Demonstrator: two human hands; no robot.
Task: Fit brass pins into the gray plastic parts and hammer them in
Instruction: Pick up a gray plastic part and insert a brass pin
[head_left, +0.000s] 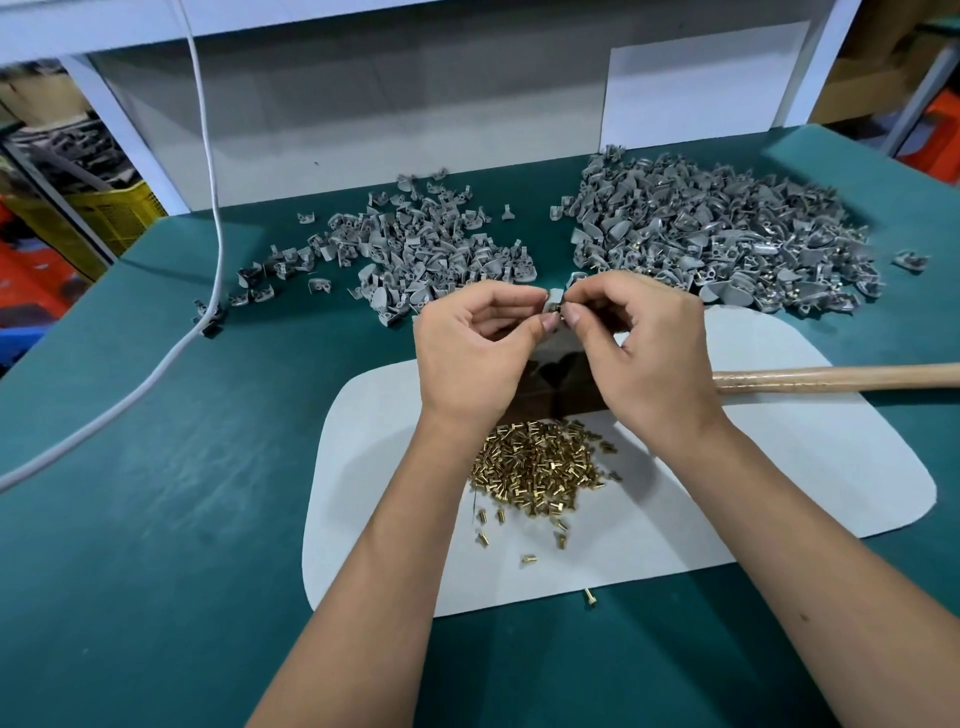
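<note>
My left hand (475, 343) pinches a small gray plastic part (554, 300) between thumb and fingers above the table's middle. My right hand (644, 343) meets it from the right, its thumb and forefinger pinched at the part; a brass pin there is barely visible. A heap of brass pins (540, 465) lies on the white mat (395, 519) under my wrists. A dark block (558, 387) sits on the mat below my hands. The wooden hammer handle (841, 376) lies on the right; its head is hidden behind my right hand.
Two heaps of gray parts lie on the green table (156, 519): a smaller one (410, 249) at the back left, a larger one (727, 234) at the back right with brass showing in some. A white cable (208, 208) hangs at the left.
</note>
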